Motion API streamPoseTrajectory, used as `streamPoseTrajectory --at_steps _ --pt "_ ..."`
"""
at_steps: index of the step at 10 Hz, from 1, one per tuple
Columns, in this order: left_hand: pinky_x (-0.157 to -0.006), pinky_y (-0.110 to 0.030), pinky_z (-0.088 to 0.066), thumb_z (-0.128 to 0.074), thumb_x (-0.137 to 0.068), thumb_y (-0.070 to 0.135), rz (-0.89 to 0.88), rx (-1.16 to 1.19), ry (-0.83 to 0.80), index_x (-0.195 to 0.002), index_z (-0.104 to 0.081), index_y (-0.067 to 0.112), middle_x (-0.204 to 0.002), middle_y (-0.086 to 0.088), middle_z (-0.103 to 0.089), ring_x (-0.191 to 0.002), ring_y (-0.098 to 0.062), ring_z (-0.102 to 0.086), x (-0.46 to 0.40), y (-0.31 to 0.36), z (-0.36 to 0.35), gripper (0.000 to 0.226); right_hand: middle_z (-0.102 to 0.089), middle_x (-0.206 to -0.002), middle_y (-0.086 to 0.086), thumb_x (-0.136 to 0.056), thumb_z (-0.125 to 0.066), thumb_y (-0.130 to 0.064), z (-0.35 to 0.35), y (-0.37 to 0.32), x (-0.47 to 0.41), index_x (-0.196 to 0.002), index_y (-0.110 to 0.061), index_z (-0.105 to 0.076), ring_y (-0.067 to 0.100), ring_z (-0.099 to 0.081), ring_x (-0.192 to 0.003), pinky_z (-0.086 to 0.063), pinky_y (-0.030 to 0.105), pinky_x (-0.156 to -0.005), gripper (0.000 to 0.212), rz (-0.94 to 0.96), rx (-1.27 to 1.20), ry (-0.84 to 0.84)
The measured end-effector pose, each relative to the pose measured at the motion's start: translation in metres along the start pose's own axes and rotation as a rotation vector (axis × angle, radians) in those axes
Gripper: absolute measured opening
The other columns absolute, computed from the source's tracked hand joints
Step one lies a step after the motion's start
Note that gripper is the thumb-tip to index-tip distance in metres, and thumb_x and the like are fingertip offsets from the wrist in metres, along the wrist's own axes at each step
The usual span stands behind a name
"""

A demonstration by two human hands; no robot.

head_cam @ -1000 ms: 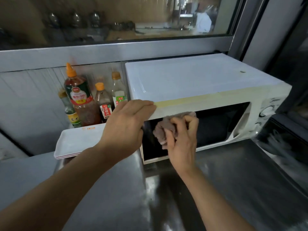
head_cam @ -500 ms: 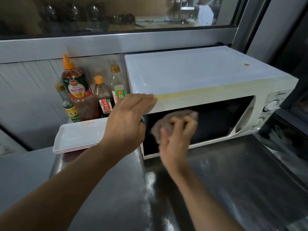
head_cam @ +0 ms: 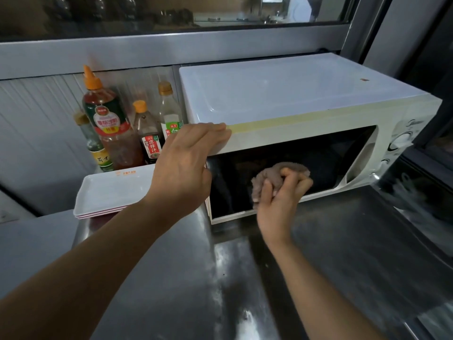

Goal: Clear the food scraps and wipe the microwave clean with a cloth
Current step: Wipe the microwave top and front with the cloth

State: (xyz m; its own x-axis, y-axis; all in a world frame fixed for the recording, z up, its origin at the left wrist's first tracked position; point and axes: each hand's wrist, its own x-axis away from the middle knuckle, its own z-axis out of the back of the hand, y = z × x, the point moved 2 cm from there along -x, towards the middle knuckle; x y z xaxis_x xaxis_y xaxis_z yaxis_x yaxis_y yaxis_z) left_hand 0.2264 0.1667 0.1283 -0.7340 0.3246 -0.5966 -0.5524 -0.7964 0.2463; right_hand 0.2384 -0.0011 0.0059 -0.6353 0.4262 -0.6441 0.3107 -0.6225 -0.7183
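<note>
A white microwave (head_cam: 282, 94) stands on a steel counter, its dark glass door (head_cam: 326, 158) closed and facing me. My left hand (head_cam: 186, 165) rests flat on the top front left corner of the microwave, fingers spread over the edge. My right hand (head_cam: 277, 204) is closed around a crumpled pinkish-brown cloth (head_cam: 277, 174) and presses it against the middle of the door glass. A small brown speck (head_cam: 363, 80) sits on the microwave's top near the right rear.
Several sauce bottles (head_cam: 107, 128) stand against the wall to the left of the microwave. White trays (head_cam: 107, 192) are stacked in front of them. The steel counter (head_cam: 343, 253) stretches toward me. Control knobs (head_cam: 402, 139) are on the microwave's right side.
My right hand has slid the cloth rightward and down across the door glass. My left hand has stayed on the microwave's corner.
</note>
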Motion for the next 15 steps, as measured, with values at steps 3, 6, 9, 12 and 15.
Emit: streamPoseTrajectory --at_steps 3,6,9,12,15 --pt "-0.103 -0.027 -0.03 -0.051 -0.062 -0.014 0.008 -0.019 0.016 -0.125 -0.057 0.005 -0.13 -0.008 -0.056 -0.121 -0.027 -0.047 0.002 -0.002 -0.005 0.067 -0.036 -0.11 0.018 -0.083 -0.06 0.0 0.002 0.027 0.014 -0.095 0.004 -0.052 0.023 -0.046 -0.097 -0.049 0.037 -0.079 0.015 0.109 0.065 -0.258" --pt "-0.103 -0.018 -0.025 -0.048 -0.059 -0.012 0.032 0.02 0.056 -0.123 -0.056 0.003 -0.127 -0.011 -0.056 -0.118 -0.019 -0.04 0.004 0.002 -0.008 0.067 -0.041 -0.108 0.019 -0.078 -0.059 -0.017 -0.019 -0.001 0.053 -0.099 0.0 -0.053 0.033 -0.048 -0.099 -0.038 0.031 -0.08 0.028 -0.08 0.097 -0.315" --pt "-0.092 -0.028 -0.03 -0.056 -0.066 -0.006 0.086 -0.079 0.058 -0.117 -0.056 0.005 -0.122 -0.01 -0.055 -0.113 -0.027 -0.046 0.0 0.013 -0.009 0.052 -0.039 -0.107 0.02 -0.082 -0.057 0.003 0.016 0.07 0.013 -0.092 0.002 -0.047 0.032 -0.051 -0.088 -0.045 0.022 -0.079 0.014 -0.143 0.039 -0.312" --pt "-0.094 -0.041 -0.033 -0.056 -0.061 -0.003 -0.064 -0.231 0.029 -0.121 -0.057 0.005 -0.123 -0.013 -0.054 -0.109 -0.035 -0.048 -0.048 0.075 -0.042 0.061 -0.024 -0.067 0.021 -0.087 -0.035 -0.01 0.041 0.085 -0.018 -0.088 -0.021 -0.037 0.029 -0.033 -0.056 -0.042 0.037 -0.057 0.011 -0.232 -0.043 -0.097" --pt "-0.069 -0.041 -0.043 -0.054 -0.059 -0.002 -0.108 -0.223 -0.036 -0.107 -0.063 0.006 -0.099 -0.01 -0.059 -0.084 -0.034 -0.049 -0.068 0.083 -0.061 0.05 -0.017 -0.067 0.02 -0.081 -0.026 0.0 0.068 0.096 -0.054 -0.074 -0.016 -0.038 0.025 -0.029 -0.052 -0.039 0.037 -0.057 0.021 -0.341 -0.074 -0.01"
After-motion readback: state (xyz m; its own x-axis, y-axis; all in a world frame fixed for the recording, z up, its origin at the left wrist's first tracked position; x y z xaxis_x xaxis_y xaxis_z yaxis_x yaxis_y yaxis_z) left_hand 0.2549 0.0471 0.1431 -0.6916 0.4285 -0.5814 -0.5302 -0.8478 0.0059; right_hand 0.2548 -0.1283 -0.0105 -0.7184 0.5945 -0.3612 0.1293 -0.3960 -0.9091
